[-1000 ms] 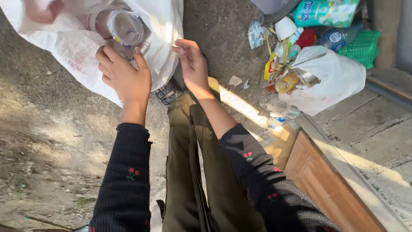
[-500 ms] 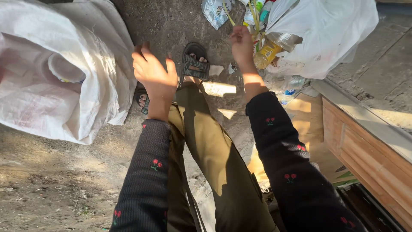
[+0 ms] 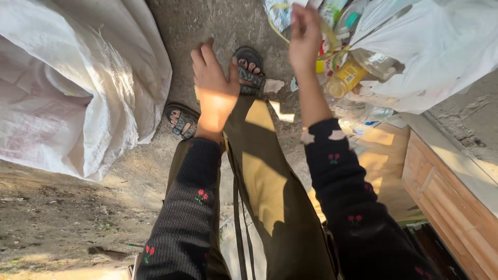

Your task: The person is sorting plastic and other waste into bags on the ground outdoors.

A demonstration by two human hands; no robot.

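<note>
My left hand [image 3: 213, 88] hovers open above my knee and the dark sandal [image 3: 250, 68] on my foot, holding nothing. My right hand [image 3: 305, 36] is stretched into a pile of litter at the top, its fingers together among wrappers [image 3: 277, 11] and a yellow strap [image 3: 280, 33]. Whether it grips anything is hidden behind the back of the hand. Just right of that wrist lies a plastic bottle with yellow liquid [image 3: 346, 78], partly under a white plastic bag [image 3: 441, 46].
A big white woven sack [image 3: 83, 78] lies at the left on bare ground. A wooden panel [image 3: 451, 207] with a concrete ledge runs along the right. A crushed clear bottle [image 3: 363, 111] lies by the ledge. My other sandal [image 3: 181, 120] is beside the sack.
Both hands left the sack's mouth and swung right. The right hand has reached further into the litter pile; the left hand now hangs over my knee. The view shifted toward the bag.
</note>
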